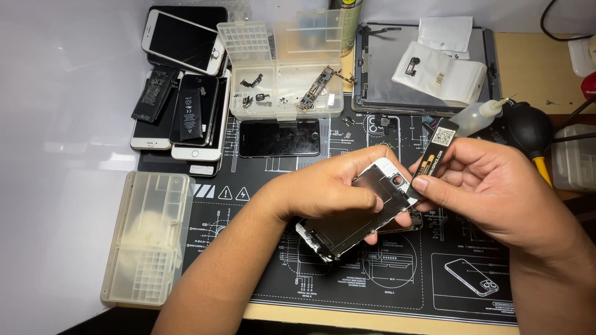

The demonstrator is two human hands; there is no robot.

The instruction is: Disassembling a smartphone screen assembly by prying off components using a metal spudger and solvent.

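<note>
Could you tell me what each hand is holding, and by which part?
Left hand grips the white phone screen assembly across its upper long edges. Right hand pinches the black flat tool near its lower end.

Work mat (372, 273): black, white line diagrams and warning triangles. Screen assembly (357, 214): white frame, dark grey metal backing. Flat tool (434, 152): black, yellow band, white patterned label. Parts box (282, 68) at the mat's far edge: clear, frosted. Tray (146, 239) at the mat's left edge: translucent, milky. Squeeze bottle (475, 116): clear, yellow tip. Air blower (528, 127): black, yellow nozzle. Desk (528, 62): pale wood.
</note>
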